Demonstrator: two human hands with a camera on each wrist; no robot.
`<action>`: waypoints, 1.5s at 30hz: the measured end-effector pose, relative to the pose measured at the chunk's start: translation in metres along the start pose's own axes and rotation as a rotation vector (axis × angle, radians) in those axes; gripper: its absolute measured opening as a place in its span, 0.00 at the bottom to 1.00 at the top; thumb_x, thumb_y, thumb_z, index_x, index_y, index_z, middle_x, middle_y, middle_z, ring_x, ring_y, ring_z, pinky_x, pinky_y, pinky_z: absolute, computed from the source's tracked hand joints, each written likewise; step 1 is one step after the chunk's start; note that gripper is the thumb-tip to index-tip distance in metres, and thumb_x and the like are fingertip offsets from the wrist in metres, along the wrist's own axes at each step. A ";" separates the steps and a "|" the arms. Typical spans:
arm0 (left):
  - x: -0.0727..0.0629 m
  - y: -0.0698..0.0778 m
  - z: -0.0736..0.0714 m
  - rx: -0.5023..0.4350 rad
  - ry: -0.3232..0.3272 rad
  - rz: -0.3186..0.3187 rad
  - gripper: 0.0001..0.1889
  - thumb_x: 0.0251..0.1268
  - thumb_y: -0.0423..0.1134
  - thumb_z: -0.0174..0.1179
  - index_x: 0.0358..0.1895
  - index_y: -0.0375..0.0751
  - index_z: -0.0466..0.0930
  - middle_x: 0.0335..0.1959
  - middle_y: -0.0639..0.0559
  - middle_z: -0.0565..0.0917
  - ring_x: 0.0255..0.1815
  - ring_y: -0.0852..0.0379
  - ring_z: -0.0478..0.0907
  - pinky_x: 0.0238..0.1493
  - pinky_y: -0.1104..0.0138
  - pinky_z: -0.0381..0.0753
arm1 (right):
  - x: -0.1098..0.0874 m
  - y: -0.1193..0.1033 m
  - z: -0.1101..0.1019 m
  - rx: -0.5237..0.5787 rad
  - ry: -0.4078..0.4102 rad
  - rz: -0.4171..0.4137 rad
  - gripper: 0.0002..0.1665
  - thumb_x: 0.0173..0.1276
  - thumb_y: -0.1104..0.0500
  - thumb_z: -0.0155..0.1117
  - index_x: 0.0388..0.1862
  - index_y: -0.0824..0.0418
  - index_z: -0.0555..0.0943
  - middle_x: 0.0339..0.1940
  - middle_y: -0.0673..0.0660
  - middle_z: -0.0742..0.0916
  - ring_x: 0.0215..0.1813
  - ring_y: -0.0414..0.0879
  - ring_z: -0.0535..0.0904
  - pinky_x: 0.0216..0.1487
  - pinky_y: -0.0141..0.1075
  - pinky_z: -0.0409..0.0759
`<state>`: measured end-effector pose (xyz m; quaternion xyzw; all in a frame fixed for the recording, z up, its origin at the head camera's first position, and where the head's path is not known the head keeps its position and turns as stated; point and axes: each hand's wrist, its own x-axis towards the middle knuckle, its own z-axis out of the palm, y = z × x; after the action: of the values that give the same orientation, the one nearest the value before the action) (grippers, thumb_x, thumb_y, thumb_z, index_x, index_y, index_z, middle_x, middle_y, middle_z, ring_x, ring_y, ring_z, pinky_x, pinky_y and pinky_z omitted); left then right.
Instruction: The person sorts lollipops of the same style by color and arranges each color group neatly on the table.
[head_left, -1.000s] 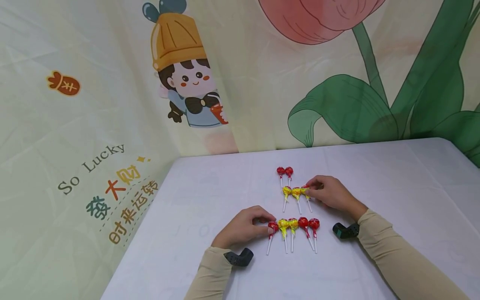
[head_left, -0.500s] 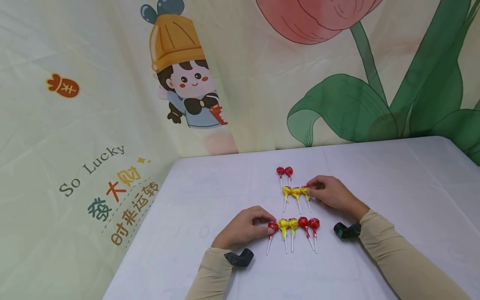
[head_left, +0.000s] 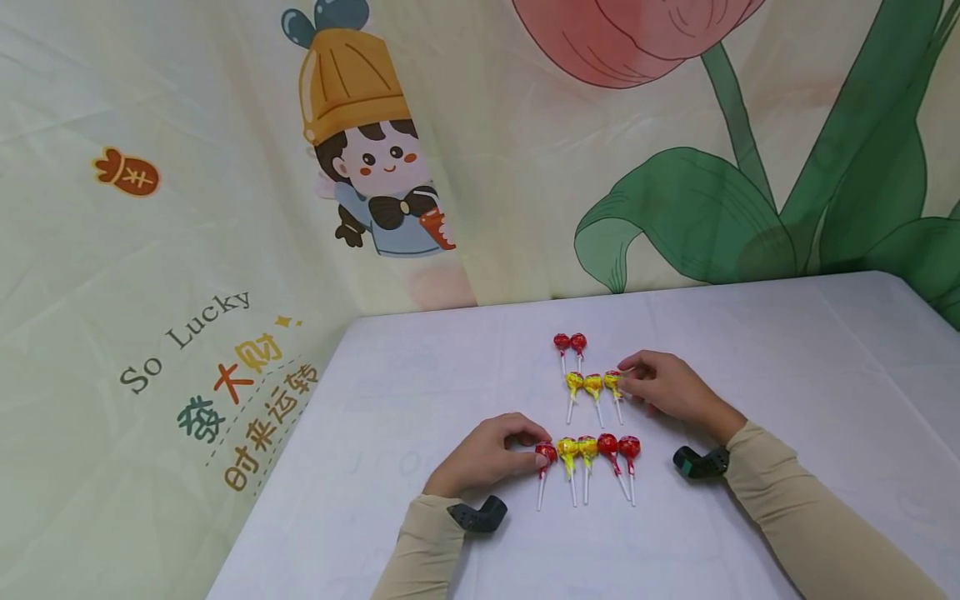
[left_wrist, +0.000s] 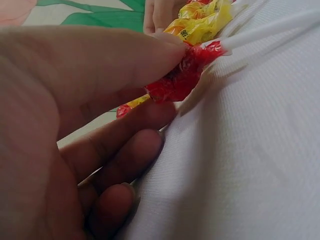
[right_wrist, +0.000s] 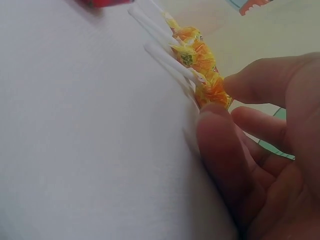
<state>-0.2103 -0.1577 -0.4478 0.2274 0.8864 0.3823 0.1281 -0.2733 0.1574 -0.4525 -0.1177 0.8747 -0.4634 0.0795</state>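
Note:
My left hand (head_left: 491, 450) pinches the head of a red lollipop (left_wrist: 180, 80) between thumb and fingers. This lollipop lies at the left end of the near row, its white stick pointing toward me. To its right are two yellow lollipops (head_left: 576, 450) and two red lollipops (head_left: 618, 448). Farther back, my right hand (head_left: 670, 385) has thumb and forefinger on the head of a yellow lollipop (right_wrist: 214, 90), the rightmost of three. The other two yellow lollipops (head_left: 583, 385) lie to its left, heads side by side.
Two more red lollipops (head_left: 570, 342) lie behind the yellow row. All rest on a white-covered table (head_left: 420, 375). A printed cloth backdrop (head_left: 510, 208) hangs behind the table and along its left. Black wrist cameras (head_left: 480, 515) are strapped to both sleeves.
My right hand has shifted slightly right, and more of the rightmost yellow lollipop's head shows. The left hand has stayed in place; the red lollipop's stick has swung slightly right.

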 end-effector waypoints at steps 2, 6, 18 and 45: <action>0.000 0.000 0.000 -0.009 -0.003 -0.018 0.11 0.62 0.49 0.69 0.48 0.62 0.85 0.45 0.65 0.81 0.47 0.59 0.76 0.51 0.63 0.75 | -0.001 0.000 0.000 0.002 0.005 0.000 0.25 0.71 0.53 0.66 0.61 0.64 0.77 0.39 0.56 0.83 0.28 0.49 0.77 0.32 0.40 0.80; 0.000 0.001 -0.001 -0.019 -0.006 -0.050 0.11 0.63 0.48 0.68 0.48 0.63 0.85 0.45 0.65 0.82 0.47 0.59 0.76 0.51 0.63 0.76 | -0.003 0.001 0.000 0.018 0.007 -0.002 0.25 0.71 0.53 0.66 0.61 0.64 0.77 0.38 0.56 0.83 0.28 0.49 0.78 0.33 0.40 0.81; 0.000 0.003 -0.001 -0.051 0.018 -0.089 0.10 0.64 0.48 0.68 0.47 0.62 0.85 0.40 0.61 0.82 0.42 0.56 0.76 0.43 0.62 0.75 | -0.005 0.004 -0.002 0.040 0.004 -0.003 0.24 0.72 0.52 0.66 0.61 0.64 0.77 0.37 0.56 0.83 0.29 0.49 0.78 0.35 0.40 0.81; 0.002 0.002 0.004 -0.060 0.123 -0.106 0.09 0.65 0.48 0.67 0.47 0.60 0.84 0.36 0.59 0.82 0.38 0.55 0.76 0.39 0.63 0.75 | -0.023 0.001 -0.003 0.014 0.001 -0.015 0.14 0.72 0.54 0.65 0.51 0.59 0.81 0.41 0.55 0.83 0.36 0.50 0.79 0.39 0.39 0.82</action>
<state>-0.2096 -0.1534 -0.4490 0.1524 0.8916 0.4145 0.1000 -0.2521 0.1672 -0.4509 -0.1236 0.8706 -0.4700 0.0765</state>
